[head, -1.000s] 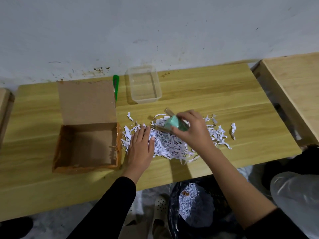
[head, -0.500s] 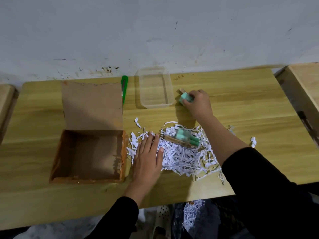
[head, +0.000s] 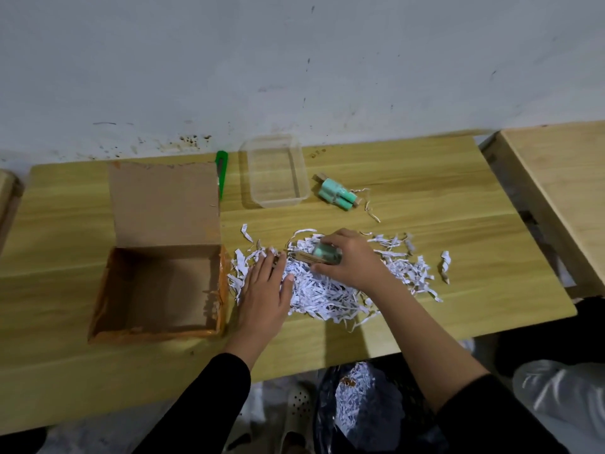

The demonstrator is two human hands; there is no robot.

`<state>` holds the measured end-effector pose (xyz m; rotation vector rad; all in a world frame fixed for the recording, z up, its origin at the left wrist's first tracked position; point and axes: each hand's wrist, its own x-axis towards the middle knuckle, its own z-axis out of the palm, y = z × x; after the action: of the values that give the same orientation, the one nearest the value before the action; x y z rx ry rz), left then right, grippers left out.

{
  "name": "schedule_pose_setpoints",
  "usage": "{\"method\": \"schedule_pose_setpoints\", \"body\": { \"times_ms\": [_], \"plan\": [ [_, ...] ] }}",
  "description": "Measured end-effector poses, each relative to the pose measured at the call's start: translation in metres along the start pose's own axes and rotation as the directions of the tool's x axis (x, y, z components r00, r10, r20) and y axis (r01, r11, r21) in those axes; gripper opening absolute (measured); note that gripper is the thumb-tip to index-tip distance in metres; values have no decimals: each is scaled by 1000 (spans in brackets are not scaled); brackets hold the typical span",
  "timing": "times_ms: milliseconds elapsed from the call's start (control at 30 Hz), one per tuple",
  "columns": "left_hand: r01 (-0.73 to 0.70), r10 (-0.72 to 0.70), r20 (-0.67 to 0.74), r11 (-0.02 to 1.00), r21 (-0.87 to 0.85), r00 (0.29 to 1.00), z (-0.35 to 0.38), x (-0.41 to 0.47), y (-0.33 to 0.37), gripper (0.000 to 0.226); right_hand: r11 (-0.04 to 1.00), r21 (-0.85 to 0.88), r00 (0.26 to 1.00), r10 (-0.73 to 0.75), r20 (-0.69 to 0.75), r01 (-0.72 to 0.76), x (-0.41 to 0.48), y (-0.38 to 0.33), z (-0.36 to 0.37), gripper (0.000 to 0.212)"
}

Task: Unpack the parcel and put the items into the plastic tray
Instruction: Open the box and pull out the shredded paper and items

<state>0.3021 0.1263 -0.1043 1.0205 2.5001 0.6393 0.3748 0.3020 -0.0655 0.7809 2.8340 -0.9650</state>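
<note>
- My right hand [head: 348, 258] is closed around a green packet [head: 322, 253] on the white paper shreds [head: 327, 290].
- My left hand [head: 263, 290] lies flat and open beside it.
- Another green packet [head: 337, 194] lies on the counter [head: 425, 191], just right of the plastic tray [head: 276, 201].
- The open box [head: 157, 290] sits left.

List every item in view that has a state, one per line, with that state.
Box: open, lid flap back, nothing visible inside.
Tray: upright, holds nothing.
Green pack: lying on the table right of the tray, outside it.
Second pack: on the shredded paper, in the right hand's grip.
Right hand: closed on the second pack.
Left hand: flat, open, pressing the paper.
Knife: lying behind the box.
</note>
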Motion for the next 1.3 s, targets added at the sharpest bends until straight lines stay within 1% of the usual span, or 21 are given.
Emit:
{"method": "schedule_pose_setpoints", "body": {
  "times_ms": [100, 300, 400, 500, 600, 700, 800, 867, 1100, 1200, 1300],
  "plan": [
    [7, -7, 4, 1000, 0, 1000, 0, 0, 0, 50, 1000, 8, 1000, 15, -7, -15, 1, -1, -2, 58],
    [11, -11, 12, 1000, 22, 1000, 2, 0, -1, 52, 996, 83, 998, 23, -61, -18, -5, -1, -4, 50],
    [10, -10, 2, 1000, 23, 1000, 3, 0, -2, 59, 988, 152, 993, 32, -111, -15, -11, -3, -9, 51],
    [15, -14, -5, 1000, 19, 1000, 4, 1, -2, 61, 973, 229, 982, 74, -172, -33, -6, -9, -21, 51],
    [13, -12, -25, 1000, 8, 1000, 5, 0, -2, 72, 955, 292, 964, 118, -238, -45, 10, -12, -33, 52],
    [14, -14, -42, 1000, -5, 999, 6, -1, -3, 73, 959, 270, 951, 157, -268, -82, 32, -6, -34, 49],
    [14, -15, -54, 1000, -5, 998, 7, 0, -3, 72, 956, 245, 946, 219, -238, -160, 52, 2, -19, 49],
    [14, -15, -65, 1000, -11, 998, 7, 0, -3, 70, 956, 228, 942, 238, -237, -185, 61, 7, -7, 50],
    [23, -22, -79, 1000, 9, 997, 11, 1, -5, 66, 952, 236, 887, 274, -373, -195, 80, 10, 7, 59],
    [24, -23, -81, 1000, 13, 996, 12, 1, -4, 66, 944, 263, 892, 287, -348, -201, 85, 8, 4, 65],
    [21, -19, -87, 1000, 15, 996, 13, 1, -4, 65, 951, 257, 912, 253, -322, -173, 79, 11, 1, 66]
  ]
}}
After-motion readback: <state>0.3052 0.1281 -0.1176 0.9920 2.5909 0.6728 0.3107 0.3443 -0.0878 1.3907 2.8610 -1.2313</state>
